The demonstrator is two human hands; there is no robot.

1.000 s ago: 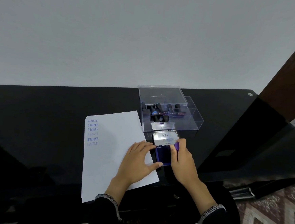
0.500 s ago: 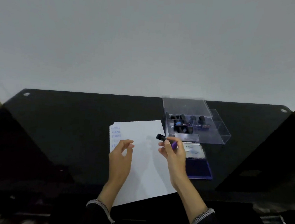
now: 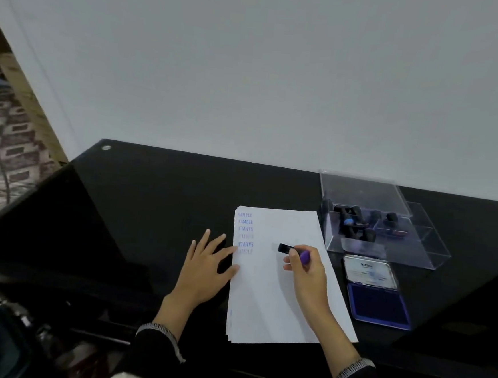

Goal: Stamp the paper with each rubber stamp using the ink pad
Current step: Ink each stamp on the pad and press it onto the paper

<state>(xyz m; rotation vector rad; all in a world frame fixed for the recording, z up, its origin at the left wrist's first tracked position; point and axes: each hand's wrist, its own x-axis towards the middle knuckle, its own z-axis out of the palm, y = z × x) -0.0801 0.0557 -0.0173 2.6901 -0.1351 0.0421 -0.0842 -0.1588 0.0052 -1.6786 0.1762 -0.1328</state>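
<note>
We are holding the rubber stamp [image 3: 293,252] in our right hand [image 3: 309,275], fingers and thumb curling round its body, so that the black handle end is pointing left and a purple part is showing by the knuckles. The stamp is lying roughly sideways over the upper middle of the paper [image 3: 275,295]; we cannot tell whether it is touching the sheet.

The paper is a white sheet, or a thin stack, lying on the black glass table [image 3: 151,205]. Down its upper left edge a column of blue "SAMPLE" imprints [image 3: 245,233] is showing, some dark, some faint, some printed upside down.

Our left hand [image 3: 205,270] is resting flat on the table just beside the paper's left edge, fingers spreading straight and gripping nothing, with the fingertips reaching the edge of the sheet near the lowest imprints.

To the right of the paper the ink pad [image 3: 377,305] is lying open, its blue pad facing up and its hinged lid [image 3: 369,271] folding back away from us, a label showing on it. Just beyond the lid a clear plastic box [image 3: 382,223] is standing, with several more dark-handled stamps [image 3: 358,224] lying inside. Dark sleeves with pale cuffs are covering both wrists.
</note>
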